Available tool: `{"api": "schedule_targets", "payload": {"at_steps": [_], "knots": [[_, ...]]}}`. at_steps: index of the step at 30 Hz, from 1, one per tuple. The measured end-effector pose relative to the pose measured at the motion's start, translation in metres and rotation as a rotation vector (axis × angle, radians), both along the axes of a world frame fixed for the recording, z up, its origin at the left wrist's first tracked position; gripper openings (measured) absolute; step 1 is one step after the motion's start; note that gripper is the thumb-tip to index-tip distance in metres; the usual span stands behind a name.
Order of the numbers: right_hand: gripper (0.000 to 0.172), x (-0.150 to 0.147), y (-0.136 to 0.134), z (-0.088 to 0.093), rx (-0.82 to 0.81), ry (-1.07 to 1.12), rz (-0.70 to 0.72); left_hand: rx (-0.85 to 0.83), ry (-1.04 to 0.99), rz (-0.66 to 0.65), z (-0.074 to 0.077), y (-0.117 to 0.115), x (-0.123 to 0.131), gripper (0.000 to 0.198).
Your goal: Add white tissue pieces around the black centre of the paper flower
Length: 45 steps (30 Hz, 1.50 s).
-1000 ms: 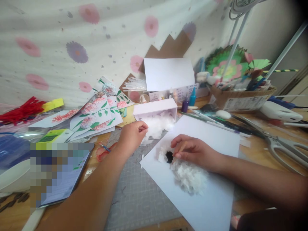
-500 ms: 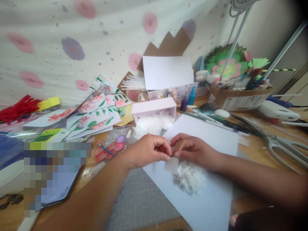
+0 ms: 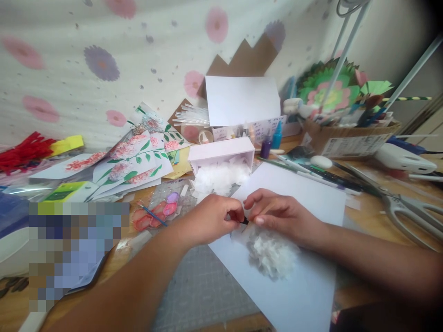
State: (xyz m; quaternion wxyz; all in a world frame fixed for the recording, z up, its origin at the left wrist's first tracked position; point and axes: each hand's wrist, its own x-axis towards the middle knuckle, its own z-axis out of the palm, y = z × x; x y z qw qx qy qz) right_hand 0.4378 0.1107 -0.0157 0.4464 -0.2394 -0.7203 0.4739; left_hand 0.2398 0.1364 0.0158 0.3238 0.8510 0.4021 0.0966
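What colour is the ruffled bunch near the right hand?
The ruffled bunch is white: head view.

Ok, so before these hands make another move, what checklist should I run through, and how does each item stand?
1. Hands close together: ok, the left hand and right hand nearly meet at the fingers.
2. Firm hold on the small dark piece: cannot tell, it is mostly hidden between the hands.
3. Right hand clear of the white ruffled cluster: cannot tell, they overlap in this view.
4. More loose white pieces nearby: ok, in and in front of the pale pink box.
5. Scissors away from the fingers: ok, off to the right.
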Motion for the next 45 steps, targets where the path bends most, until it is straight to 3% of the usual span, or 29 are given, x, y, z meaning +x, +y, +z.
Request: {"api": "schedule_targets", "payload": {"at_steps": [10,18,24,28,35,39,43,45], "knots": [[0.018,-0.002,0.002,-0.005,0.184,-0.2,-0.044,-0.022,0.019,0.007,0.002,-0.001,0.0,0.008],[0.014,0.0,0.001,-0.001,0.293,-0.289,-0.037,-0.095,0.046,-0.043,0.005,0.002,-0.005,0.014],[0.016,0.002,0.002,-0.001,0.212,-0.171,-0.058,-0.085,0.053,-0.033,0.004,0.002,-0.008,0.008],[0.013,0.001,0.003,-0.003,0.136,-0.121,-0.09,-0.035,0.066,-0.07,0.005,0.004,-0.009,0.019],[0.013,-0.002,0.001,-0.001,0.074,-0.166,0.016,0.042,0.089,-0.175,0.001,0.01,-0.013,0.015],[0.014,-0.002,0.0,0.0,0.057,-0.179,0.035,0.037,0.119,-0.011,-0.001,0.022,-0.025,0.013],[0.014,-0.002,0.001,-0.003,0.046,-0.17,0.038,0.269,0.141,0.364,-0.002,0.039,-0.041,0.01],[0.013,-0.001,0.002,-0.004,0.045,-0.157,0.039,0.335,0.146,0.422,-0.004,0.044,-0.044,0.009]]}}
